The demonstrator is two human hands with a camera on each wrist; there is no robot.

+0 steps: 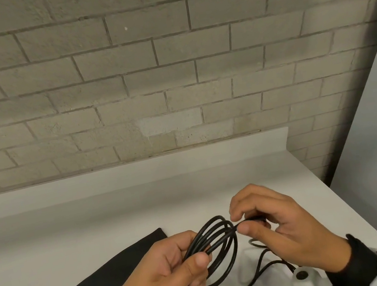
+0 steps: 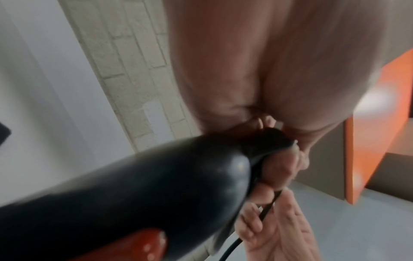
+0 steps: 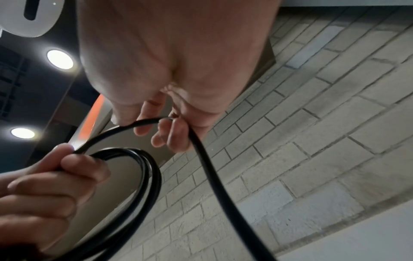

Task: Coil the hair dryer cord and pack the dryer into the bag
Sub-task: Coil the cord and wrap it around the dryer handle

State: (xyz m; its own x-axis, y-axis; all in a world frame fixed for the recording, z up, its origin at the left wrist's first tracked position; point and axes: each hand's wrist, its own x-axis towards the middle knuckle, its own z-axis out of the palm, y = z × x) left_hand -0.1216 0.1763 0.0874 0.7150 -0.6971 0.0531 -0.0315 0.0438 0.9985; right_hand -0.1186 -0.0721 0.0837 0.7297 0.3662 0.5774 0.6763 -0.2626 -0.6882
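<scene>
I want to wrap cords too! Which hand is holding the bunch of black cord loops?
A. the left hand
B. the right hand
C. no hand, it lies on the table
A: the left hand grips the cord loops, while the right hand pinches the loose strand beside them.

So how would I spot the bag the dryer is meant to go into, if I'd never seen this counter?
Start at the white counter below the grey brick wall. The bag lies flat on it at the near edge, partly under the left hand that holds the coiled cord. It is the only broad piece of soft black cloth; the other black things are thin cord.
</scene>
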